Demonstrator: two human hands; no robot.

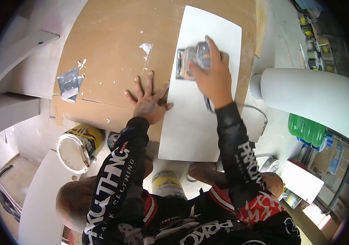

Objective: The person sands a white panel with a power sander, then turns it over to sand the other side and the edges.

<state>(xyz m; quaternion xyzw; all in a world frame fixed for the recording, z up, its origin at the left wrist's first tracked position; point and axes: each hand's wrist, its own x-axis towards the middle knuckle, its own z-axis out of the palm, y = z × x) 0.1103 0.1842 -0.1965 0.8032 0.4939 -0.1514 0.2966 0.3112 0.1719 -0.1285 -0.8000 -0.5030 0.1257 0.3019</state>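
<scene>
Gripping: right hand (213,79) wrapped over sander (194,57).
Bracing: left hand (150,100) splayed flat beside panel (190,130).
Risk: panel skidding, cord (260,111) snagging.

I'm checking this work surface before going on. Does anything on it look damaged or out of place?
Yes. Crumpled silver tape lies torn at the left edge of the brown board, and a ragged white scrap sticks to it further right. The white panel under the sander looks unmarked.
</scene>
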